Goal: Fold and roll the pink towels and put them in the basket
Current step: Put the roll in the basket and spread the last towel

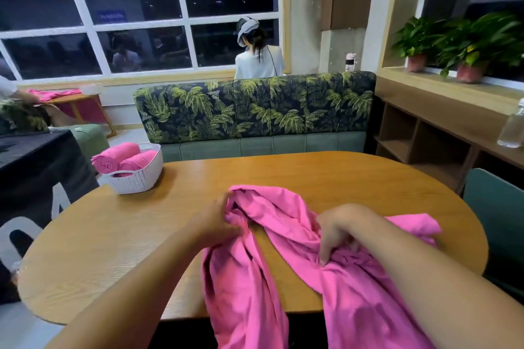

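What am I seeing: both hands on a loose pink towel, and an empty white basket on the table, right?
The basket is not empty: the head view shows rolled pink towels in it. The left hand and right hand are on the loose towel.

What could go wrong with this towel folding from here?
1. Much of the pink towel hangs over the near edge of the table, so it could slide off if the left hand or right hand lets go.
2. It is bunched, so folds may come out crooked.
3. The basket sits near the table edge, largely filled by two rolled towels; another may tip it.
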Tool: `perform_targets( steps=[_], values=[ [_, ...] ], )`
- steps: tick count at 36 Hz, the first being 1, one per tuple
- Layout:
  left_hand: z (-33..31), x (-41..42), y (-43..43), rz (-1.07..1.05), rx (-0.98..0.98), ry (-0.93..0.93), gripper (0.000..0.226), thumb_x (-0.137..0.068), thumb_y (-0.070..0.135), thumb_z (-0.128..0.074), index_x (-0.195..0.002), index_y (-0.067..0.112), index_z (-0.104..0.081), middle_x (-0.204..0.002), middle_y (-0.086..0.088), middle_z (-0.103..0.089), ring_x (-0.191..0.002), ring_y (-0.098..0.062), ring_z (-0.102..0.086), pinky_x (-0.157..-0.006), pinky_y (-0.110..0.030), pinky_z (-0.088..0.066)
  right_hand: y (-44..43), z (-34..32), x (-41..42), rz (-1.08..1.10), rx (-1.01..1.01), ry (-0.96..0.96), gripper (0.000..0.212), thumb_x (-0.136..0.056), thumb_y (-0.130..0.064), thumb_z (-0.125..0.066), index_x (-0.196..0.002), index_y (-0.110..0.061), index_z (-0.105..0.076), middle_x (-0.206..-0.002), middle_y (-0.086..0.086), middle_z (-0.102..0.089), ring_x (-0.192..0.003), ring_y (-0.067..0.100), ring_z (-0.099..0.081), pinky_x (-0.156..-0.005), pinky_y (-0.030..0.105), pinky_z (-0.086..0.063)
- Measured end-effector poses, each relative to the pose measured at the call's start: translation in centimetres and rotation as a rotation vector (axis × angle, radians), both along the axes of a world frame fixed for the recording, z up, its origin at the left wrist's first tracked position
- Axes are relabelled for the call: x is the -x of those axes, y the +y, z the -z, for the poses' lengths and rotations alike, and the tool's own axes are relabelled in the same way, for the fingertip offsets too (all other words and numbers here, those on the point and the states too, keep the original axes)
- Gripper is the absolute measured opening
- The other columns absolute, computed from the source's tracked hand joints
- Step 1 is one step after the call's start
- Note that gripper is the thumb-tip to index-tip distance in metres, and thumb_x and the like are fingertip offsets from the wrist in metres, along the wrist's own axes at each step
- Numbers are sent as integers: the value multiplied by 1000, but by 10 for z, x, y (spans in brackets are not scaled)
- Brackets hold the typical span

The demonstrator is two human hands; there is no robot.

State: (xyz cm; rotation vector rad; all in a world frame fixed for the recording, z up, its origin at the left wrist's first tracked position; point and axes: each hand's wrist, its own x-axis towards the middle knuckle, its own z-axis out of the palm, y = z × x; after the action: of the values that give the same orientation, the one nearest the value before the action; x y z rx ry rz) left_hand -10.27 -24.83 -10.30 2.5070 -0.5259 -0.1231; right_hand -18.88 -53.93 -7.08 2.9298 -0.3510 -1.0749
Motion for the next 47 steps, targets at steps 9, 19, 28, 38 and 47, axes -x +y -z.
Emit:
perform_targets(
  steps=[9, 19, 28, 38, 47],
  values=[
    [-26, 21, -22, -8, -250, 172, 51, -103, 46, -48, -86, 3, -70, -69, -12, -74, -39, -19, -53, -39, -22, -43, 4, -21, -25, -186, 14, -174, 34, -79, -39, -88, -106, -21, -77, -87, -3, -69, -78, 20, -62, -58, 23, -44],
    [-37, -17, -29, 32, 103, -67, 23, -90, 43, -75, -87, 23, -63, -87, 7, -63, -81, -17, -59, -71, -35, -52, -8, -16, -56, -147, 47, -498, 18, -80, -34, -70, -93, -27, -80, -87, -5, -75, -85, 23, -71, -66, 28, -53],
    [-2, -45, -46, -63, 56, 144, 30, -88, 44, -72, -110, 24, -66, -98, 4, -70, -90, -20, -66, -83, -38, -54, -7, -4, -134, -183, 23, -600, 26, -79, -3, -60, -91, -19, -77, -89, 4, -75, -86, 29, -71, -67, 35, -54],
    [26, -73, -91, -277, 737, 419, 52, -87, 25, -73, -134, 18, -53, -114, -5, -73, -97, -16, -75, -92, -45, -60, 5, -16, -221, -196, -438, -901, 89, -92, 11, -38, -165, -39, -23, -163, 5, -42, -137, 27, -53, -98, 21, -41],
    [46, -95, -104, -291, 788, 293, 21, -95, 28, -73, -114, 24, -64, -105, 7, -78, -99, -9, -73, -97, -42, -56, -14, 34, -238, 43, -429, -926, 77, -90, -4, -46, -159, -35, -34, -151, 6, -54, -121, 35, -60, -86, 40, -52]
  ],
)
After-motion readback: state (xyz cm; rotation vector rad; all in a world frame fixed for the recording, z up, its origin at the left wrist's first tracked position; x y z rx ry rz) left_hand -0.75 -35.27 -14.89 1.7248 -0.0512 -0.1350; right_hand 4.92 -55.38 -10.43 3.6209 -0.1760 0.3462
